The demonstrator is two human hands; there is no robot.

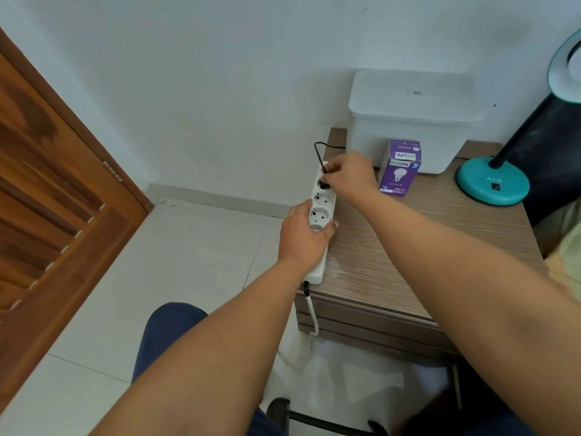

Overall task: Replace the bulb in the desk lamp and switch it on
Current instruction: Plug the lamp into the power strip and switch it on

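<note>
A white power strip [320, 201] lies along the left edge of the wooden desk [408, 247]. My left hand [303, 236] presses down on its middle, fingers wrapped over it. My right hand [350, 174] pinches a black plug [323, 183] sitting at the strip's far socket; its black cord [318, 149] loops up and back behind the box. A purple bulb box [400, 168] stands upright beside my right hand. The teal desk lamp's round base [492, 184] rests at the right, its black neck rising to the teal-rimmed head [562, 67] at the frame's edge.
A white lidded plastic bin [412, 121] stands against the wall behind the bulb box. A wooden door [53, 190] is at the left. The strip's white cable [312, 313] hangs down the desk front to the tiled floor. My knee in blue trousers [166, 328] is below.
</note>
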